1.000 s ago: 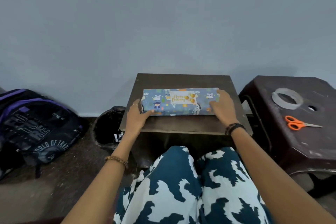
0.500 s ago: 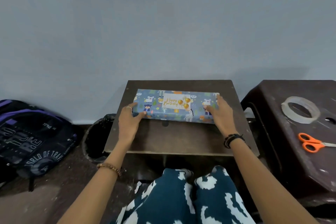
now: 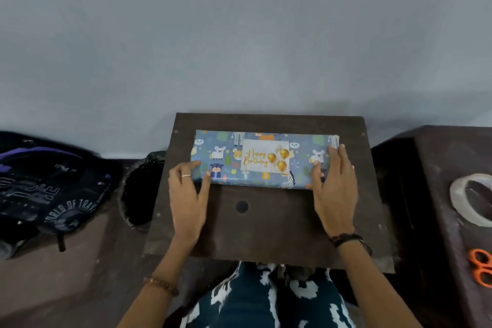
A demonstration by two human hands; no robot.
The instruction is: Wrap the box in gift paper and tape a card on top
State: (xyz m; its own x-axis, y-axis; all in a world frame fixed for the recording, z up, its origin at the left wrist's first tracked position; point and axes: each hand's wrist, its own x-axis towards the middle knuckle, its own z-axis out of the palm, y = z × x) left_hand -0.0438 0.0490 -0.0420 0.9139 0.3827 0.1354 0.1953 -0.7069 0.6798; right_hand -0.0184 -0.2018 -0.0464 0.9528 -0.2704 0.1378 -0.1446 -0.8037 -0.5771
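A long flat box wrapped in blue animal-print gift paper (image 3: 226, 165) lies on a dark brown wooden table (image 3: 266, 224), towards its far side. A white "Happy Birthday" card with gold balloons (image 3: 265, 155) lies on the box's top. My left hand (image 3: 189, 194) rests at the box's left front corner, its straight fingers touching the paper. My right hand (image 3: 334, 184) lies against the box's right end, fingers stretched along it and thumb on top.
A second dark table (image 3: 436, 221) stands to the right with a roll of clear tape (image 3: 472, 201) and orange-handled scissors (image 3: 480, 269). A black bin (image 3: 138, 192) and a black-and-purple backpack (image 3: 45, 189) sit on the floor at left. A grey wall is close behind.
The box has moved from the table's near edge towards the far side, with both hands at its ends. The view has tilted further down over the table.
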